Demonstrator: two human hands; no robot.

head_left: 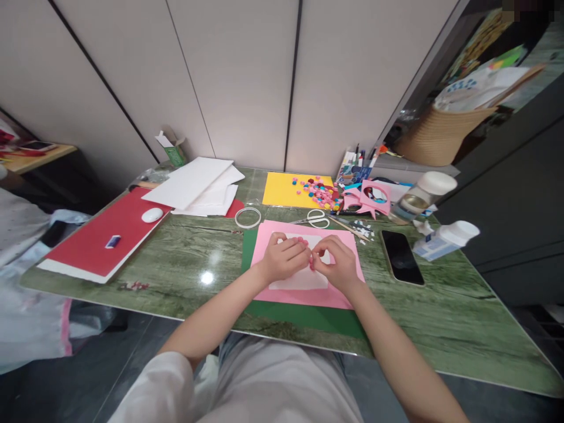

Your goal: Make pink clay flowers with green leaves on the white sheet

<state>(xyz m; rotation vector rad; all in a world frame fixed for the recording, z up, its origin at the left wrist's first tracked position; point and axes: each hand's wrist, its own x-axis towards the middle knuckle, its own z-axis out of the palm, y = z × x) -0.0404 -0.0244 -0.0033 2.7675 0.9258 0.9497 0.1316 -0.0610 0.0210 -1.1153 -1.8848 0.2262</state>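
Note:
My left hand (284,257) and my right hand (337,262) meet over a pink sheet (304,294) that lies on a green sheet (308,317). A white paper (299,281) rests on the pink sheet under both hands. The fingers of both hands are curled and pinched together around a small pink piece (312,264) between them. A few small pink bits (301,239) lie on the white paper just beyond my left knuckles.
On the green marble table (462,317): scissors (315,218), tape ring (247,217), yellow sheet (286,189) with colourful beads (324,194), pink cut-outs (374,198), phone (402,257), glue bottles (443,239), jar (420,197), white sheets (198,185), red board (106,235) with a white mouse (152,215).

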